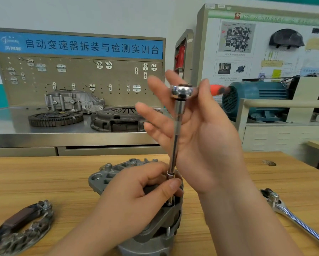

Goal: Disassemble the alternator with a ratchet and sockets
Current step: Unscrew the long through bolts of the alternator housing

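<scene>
alternator [103,179] beneath left hand [136,193] pinching extension bar [175,141]; right hand [201,137] spread at ratchet [182,91]

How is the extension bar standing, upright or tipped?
Nearly upright: the extension bar rises from the alternator straight to the ratchet head, leaning slightly right.
</scene>
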Demonstrator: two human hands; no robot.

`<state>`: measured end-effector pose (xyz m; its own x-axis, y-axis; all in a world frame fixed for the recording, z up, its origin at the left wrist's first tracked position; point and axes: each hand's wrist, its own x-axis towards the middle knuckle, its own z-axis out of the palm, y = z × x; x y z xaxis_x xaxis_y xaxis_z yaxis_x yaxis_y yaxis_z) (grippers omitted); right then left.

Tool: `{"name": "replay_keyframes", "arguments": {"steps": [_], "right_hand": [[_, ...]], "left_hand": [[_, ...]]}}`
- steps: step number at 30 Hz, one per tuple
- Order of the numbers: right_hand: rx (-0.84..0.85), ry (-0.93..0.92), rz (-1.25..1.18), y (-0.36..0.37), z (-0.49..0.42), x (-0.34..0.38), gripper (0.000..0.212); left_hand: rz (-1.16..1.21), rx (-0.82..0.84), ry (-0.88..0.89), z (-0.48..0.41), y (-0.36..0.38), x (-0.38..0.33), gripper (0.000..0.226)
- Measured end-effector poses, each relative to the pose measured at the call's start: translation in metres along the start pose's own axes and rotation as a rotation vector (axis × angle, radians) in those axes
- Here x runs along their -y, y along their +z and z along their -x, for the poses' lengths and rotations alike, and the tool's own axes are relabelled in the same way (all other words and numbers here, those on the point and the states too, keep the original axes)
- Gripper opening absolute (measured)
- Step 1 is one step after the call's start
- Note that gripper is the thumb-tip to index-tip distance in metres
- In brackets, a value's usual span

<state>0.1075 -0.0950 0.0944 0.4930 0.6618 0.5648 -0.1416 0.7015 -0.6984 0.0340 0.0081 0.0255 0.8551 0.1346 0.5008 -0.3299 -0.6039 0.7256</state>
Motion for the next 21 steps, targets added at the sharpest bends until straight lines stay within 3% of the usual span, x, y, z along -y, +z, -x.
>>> {"name": "replay_keyframes", "arguments": {"steps": [2,5,9,16,21], "right_hand": [[-0.029,0.021,0.02,0.0,-0.001,-0.002,0.047],[-0.097,-0.127,0.141,0.001,-0.001,-0.01,0.029],[-0.102,-0.24,0.209,0.003,0.0,-0.012,0.024],[-0.041,-0.063,0.086,0.0,0.001,-0.004,0.044],[-0.141,-0.305,0.326,0.003,0.002,-0.008,0.03]], "left_hand": [[-0.037,-0.008,0.014,0.0,-0.001,-0.001,0.017],[-0.006,-0.012,-0.021,-0.001,-0.001,0.0,0.026],[-0.007,-0.035,-0.05,-0.002,0.0,-0.001,0.027],[-0.036,-0.002,0.008,0.0,0.0,-0.004,0.029],[-0.024,-0.024,-0.033,-0.002,-0.001,-0.001,0.022]]}}
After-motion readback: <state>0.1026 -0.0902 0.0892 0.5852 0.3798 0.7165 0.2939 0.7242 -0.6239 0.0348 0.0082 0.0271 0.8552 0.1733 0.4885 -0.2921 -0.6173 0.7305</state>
